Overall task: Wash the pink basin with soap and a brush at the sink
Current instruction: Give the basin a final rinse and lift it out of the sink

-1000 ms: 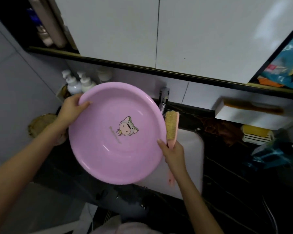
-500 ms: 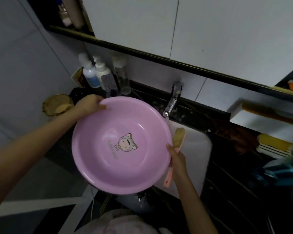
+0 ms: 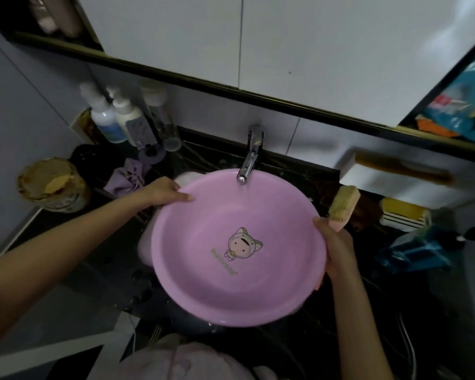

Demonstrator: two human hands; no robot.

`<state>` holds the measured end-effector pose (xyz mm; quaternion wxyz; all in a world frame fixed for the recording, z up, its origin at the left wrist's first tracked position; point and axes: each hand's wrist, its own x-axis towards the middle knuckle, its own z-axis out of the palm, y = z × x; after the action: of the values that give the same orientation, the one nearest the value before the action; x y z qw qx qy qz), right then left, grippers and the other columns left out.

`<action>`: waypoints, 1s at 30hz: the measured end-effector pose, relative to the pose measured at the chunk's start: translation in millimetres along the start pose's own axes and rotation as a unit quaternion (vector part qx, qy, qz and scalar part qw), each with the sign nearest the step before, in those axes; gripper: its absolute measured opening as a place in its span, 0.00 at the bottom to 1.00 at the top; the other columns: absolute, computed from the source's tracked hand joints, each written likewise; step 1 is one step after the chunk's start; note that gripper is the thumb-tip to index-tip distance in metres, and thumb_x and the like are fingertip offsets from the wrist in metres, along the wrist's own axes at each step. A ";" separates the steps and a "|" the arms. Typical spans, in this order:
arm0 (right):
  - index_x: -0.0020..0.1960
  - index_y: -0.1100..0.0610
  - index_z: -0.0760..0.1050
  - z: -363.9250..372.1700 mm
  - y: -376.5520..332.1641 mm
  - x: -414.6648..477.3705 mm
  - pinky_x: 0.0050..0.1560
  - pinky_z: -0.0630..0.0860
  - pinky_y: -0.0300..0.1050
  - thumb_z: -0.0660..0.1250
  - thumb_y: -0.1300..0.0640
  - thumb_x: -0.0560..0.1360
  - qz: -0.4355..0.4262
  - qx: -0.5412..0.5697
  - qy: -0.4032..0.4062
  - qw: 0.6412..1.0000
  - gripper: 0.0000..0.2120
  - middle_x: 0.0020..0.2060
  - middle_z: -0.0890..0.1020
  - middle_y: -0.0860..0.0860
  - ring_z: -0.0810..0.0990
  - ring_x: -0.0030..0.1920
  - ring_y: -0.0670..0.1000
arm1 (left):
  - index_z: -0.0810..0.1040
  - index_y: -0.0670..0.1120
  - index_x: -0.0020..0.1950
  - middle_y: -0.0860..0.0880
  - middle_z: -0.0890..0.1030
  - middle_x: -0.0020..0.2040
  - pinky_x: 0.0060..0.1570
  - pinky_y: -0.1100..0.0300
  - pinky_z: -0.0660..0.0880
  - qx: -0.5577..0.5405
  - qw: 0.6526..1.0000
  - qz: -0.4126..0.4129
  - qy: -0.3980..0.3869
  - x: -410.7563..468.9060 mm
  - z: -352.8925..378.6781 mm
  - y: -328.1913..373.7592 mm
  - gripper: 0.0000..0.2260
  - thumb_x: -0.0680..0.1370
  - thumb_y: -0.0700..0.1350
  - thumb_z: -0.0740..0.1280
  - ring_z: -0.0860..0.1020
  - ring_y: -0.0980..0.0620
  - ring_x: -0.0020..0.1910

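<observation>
Far left, against the wall: a round jar with a yellow-brown lid [image 3: 52,185] on the dark veined tabletop [image 3: 107,242]. Behind it, white plastic pump bottles [image 3: 113,116] stand in a cluster. A crumpled purple cloth [image 3: 128,175] lies just in front of them.

Left hand [image 3: 162,192]: curled over the far-left rim of the round pink plastic basin [image 3: 203,270], thumb lying along the inside of the rim, other fingers hidden beneath.

The basin is held over the white sink [image 3: 187,175], which it almost wholly covers. It is tipped slightly toward the camera. A cartoon figure in a hooded suit [image 3: 243,244] is printed on its floor. The chrome tap [image 3: 251,153] sits just over the far rim, and a thin stream of water [image 3: 248,198] falls from it into the basin.

Right hand [image 3: 337,248]: clasps the near-right rim, thumb hooked over the edge, and grips the scrubbing brush with pink handle and pale bristles [image 3: 343,201] in the same hold. The bristle head sticks up outside the rim; the handle tip shows below the palm.

Further right: a white wall shelf [image 3: 368,176] carrying a long brown object, blurred. Below it is a yellow block on a white ribbed holder [image 3: 403,212]. A blue object [image 3: 412,253] is too blurred to identify.
</observation>
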<state>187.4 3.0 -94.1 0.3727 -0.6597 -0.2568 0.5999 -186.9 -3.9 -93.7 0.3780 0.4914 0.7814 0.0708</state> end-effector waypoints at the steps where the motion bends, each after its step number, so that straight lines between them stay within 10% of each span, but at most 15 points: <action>1: 0.57 0.60 0.78 0.9 3.3 1.9 0.53 0.77 0.52 0.71 0.55 0.72 0.002 -0.024 0.001 1.000 0.15 0.50 0.82 0.57 0.81 0.50 0.57 | 0.82 0.38 0.44 0.46 0.79 0.35 0.31 0.68 0.71 -0.011 1.000 0.001 0.005 -2.2 -5.7 0.5 0.16 0.72 0.52 0.73 0.77 0.57 0.31; 6: 0.59 0.56 0.75 30.4 28.2 -0.1 0.50 0.78 0.49 0.70 0.50 0.73 -0.006 -0.080 -0.046 0.996 0.17 0.49 0.81 0.52 0.80 0.48 0.52 | 0.79 0.43 0.52 0.43 0.82 0.46 0.46 0.57 0.76 -0.123 0.991 0.003 -0.049 -18.1 -42.9 -7.2 0.31 0.53 0.54 0.74 0.80 0.48 0.43; 9: 0.46 0.49 0.74 49.2 37.1 -8.8 0.40 0.74 0.41 0.63 0.52 0.78 -0.091 -0.124 0.003 0.988 0.03 0.43 0.80 0.48 0.79 0.43 0.47 | 0.79 0.40 0.54 0.41 0.81 0.48 0.44 0.58 0.74 -0.057 0.998 0.010 -0.001 -17.4 -41.9 -14.1 0.25 0.61 0.50 0.74 0.79 0.48 0.43; 13: 0.58 0.57 0.77 47.2 20.1 -11.3 0.42 0.70 0.37 0.61 0.60 0.79 -0.291 -0.308 0.102 0.900 0.10 0.55 0.76 0.53 0.75 0.48 0.47 | 0.79 0.38 0.47 0.41 0.79 0.41 0.40 0.55 0.72 -0.115 0.985 0.019 0.124 -17.8 -23.0 -25.5 0.23 0.63 0.55 0.67 0.77 0.47 0.40; 18: 0.65 0.56 0.71 70.0 -32.7 -5.0 0.45 0.70 0.41 0.59 0.70 0.73 -0.455 -0.401 -0.003 0.795 0.23 0.62 0.73 0.50 0.75 0.54 0.49 | 0.76 0.39 0.42 0.45 0.76 0.34 0.36 0.58 0.70 -0.249 0.949 -0.023 0.190 -26.7 5.7 -38.6 0.06 0.73 0.41 0.71 0.74 0.49 0.35; 25: 0.77 0.50 0.55 142.1 -76.7 10.5 0.50 0.74 0.48 0.59 0.69 0.75 -0.470 -0.578 -0.090 0.661 0.34 0.75 0.61 0.46 0.74 0.63 0.53 | 0.77 0.38 0.43 0.41 0.77 0.43 0.43 0.55 0.70 -0.318 0.925 -0.068 0.197 -37.4 23.4 -49.7 0.02 0.74 0.35 0.68 0.75 0.46 0.43; 30: 0.78 0.51 0.51 146.9 -65.0 14.6 0.50 0.76 0.49 0.58 0.69 0.75 -0.437 -0.626 -0.074 0.641 0.35 0.76 0.57 0.46 0.76 0.61 0.53 | 0.79 0.32 0.50 0.40 0.78 0.45 0.47 0.49 0.75 -0.338 0.921 -0.087 0.170 -37.8 21.1 -61.8 0.08 0.73 0.35 0.70 0.77 0.45 0.44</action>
<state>52.2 79.9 -51.2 0.0691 -0.4998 -0.8564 0.1096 -208.3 -71.9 -118.7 0.3874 0.2449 0.8032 0.3804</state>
